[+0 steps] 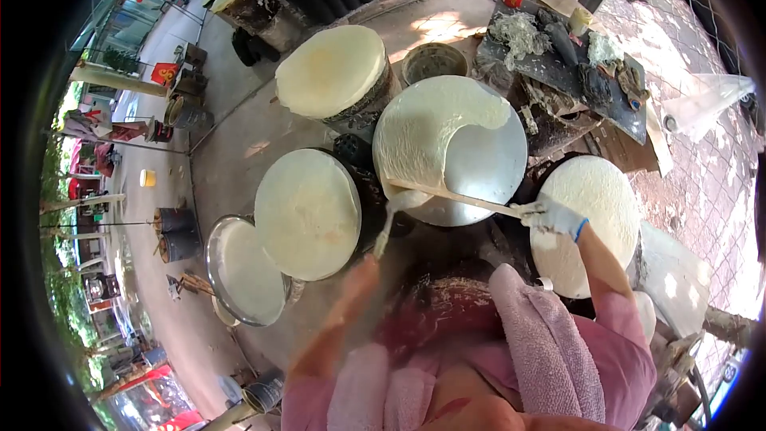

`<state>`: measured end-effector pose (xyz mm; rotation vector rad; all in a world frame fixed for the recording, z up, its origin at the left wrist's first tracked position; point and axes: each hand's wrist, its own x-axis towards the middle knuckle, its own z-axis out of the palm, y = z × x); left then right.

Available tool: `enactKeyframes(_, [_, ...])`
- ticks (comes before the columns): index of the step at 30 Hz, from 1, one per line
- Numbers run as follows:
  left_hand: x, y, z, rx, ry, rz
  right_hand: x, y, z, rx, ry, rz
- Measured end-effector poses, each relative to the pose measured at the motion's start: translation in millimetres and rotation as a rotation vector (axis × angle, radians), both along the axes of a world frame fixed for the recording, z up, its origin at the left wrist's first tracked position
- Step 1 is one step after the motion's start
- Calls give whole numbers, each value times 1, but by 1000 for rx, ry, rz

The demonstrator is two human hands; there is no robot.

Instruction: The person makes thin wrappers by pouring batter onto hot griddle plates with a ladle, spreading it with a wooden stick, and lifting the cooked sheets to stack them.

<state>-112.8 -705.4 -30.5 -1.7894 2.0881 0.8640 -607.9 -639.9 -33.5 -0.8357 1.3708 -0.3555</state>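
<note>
My right hand [549,215], in a pale glove with a blue cuff, is closed on a long wooden stick [471,201]. The stick lies across a round metal griddle [483,161]. Wet white batter [419,132] covers the griddle's left and upper part in a curved band, with bare metal at the lower right. In my left hand [364,273], blurred, is the handle of a ladle [408,200], its bowl by the griddle's lower left edge against the stick. Left of the griddle is another round plate covered with a pale sheet [307,211].
More sheet-covered rounds stand at the upper left [331,72] and right [586,219]. A metal basin [247,271] of white liquid is at lower left. Behind the griddle sit a bucket [435,62] and a cluttered board [558,52]. A wire fence runs along the right.
</note>
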Motion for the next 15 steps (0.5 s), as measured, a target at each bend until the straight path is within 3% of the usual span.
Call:
enactKeyframes(2, [-4,20,-17,13,99,-48,30,49,-23,-24,-267,-403])
enactKeyframes(3, [1,24,-22,21,147,-75,51,76,-51,33,-642,-647])
enactKeyframes(4, [4,18,-17,44,233,-99,89,72,-26,106,-708,-784])
enactKeyframes(6, [-1,-9,15,89,413,-142,144,67,-42,120,-775,-909])
enactKeyframes(8, [0,-22,62,39,603,-59,192,30,-56,88,-1021,-774])
enactKeyframes(10, [29,-34,44,-160,765,-55,265,-25,-14,41,-593,-800])
enactKeyframes(14, [68,-51,66,-251,807,32,368,-96,-61,-91,-154,-747])
enactKeyframes(15, [81,-54,62,-252,832,36,380,-103,-118,-202,271,-696])
